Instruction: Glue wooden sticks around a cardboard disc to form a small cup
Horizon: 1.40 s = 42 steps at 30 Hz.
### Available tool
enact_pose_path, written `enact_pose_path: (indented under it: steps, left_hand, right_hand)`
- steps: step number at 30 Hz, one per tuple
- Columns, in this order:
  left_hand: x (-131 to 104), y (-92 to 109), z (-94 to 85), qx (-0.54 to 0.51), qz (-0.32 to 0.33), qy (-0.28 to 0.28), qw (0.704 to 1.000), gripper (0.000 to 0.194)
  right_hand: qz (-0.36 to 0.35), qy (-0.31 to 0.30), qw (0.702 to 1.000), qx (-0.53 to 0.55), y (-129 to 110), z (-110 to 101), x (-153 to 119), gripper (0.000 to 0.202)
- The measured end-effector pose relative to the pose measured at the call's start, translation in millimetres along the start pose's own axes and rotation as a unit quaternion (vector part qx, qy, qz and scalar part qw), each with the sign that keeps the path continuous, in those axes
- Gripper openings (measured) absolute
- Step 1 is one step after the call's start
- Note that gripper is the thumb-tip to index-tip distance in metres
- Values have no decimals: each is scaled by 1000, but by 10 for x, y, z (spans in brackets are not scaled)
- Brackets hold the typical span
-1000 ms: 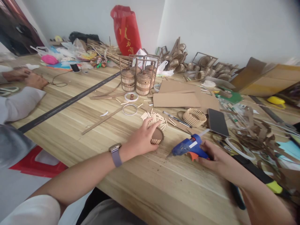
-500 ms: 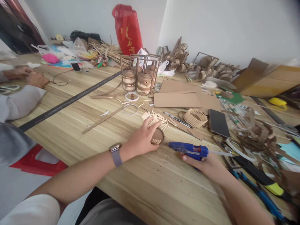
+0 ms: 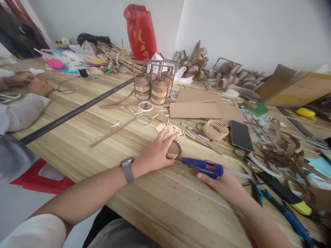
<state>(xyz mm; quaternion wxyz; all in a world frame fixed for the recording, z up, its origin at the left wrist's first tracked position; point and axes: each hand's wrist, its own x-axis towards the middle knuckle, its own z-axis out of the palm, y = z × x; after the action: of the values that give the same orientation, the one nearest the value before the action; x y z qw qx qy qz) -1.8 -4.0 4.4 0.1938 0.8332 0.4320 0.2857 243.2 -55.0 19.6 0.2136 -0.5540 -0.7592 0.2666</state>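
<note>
My left hand [image 3: 159, 151] is closed around a small round brown piece [image 3: 173, 148] edged with short wooden sticks. In my right hand [image 3: 219, 181] is a blue glue gun [image 3: 203, 166], its nozzle close to the lower right edge of the round piece and a clear glue stick coming out of its back. Just beyond my left fingers lies a pile of short wooden sticks [image 3: 178, 130]. A ring of upright sticks [image 3: 215, 130] stands to the right of the pile, beside a pen [image 3: 196, 131].
Lidded stick baskets [image 3: 158, 91] in brown frames stand behind a white ring [image 3: 144, 120]. Cardboard sheets [image 3: 195, 109], a phone [image 3: 241, 135], blue-handled pliers [image 3: 287, 210] and brown strips lie to the right. At the left are another person's hands [image 3: 38, 86].
My right hand has shifted slightly left with the glue gun, which has rolled and tilted a little. The pliers show more now. My left hand has hardly moved.
</note>
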Motion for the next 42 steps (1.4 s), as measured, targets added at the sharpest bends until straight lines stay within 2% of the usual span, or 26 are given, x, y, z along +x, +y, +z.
enact_pose_path:
  steps: [11,31,42]
  left_hand:
    - [0,-1,1,-4,0,-2,1000,88]
    - [1,-6,6,-10,-2,-4,1000,89]
    - [4,5,0,-8,3,-6,1000,88]
  right_hand:
    - [9,24,1000,-16,66,76,-28,34]
    - [-6,41,998,-37,78,94,-27,30]
    - [-5,21,999,-29,54,81,-21,31]
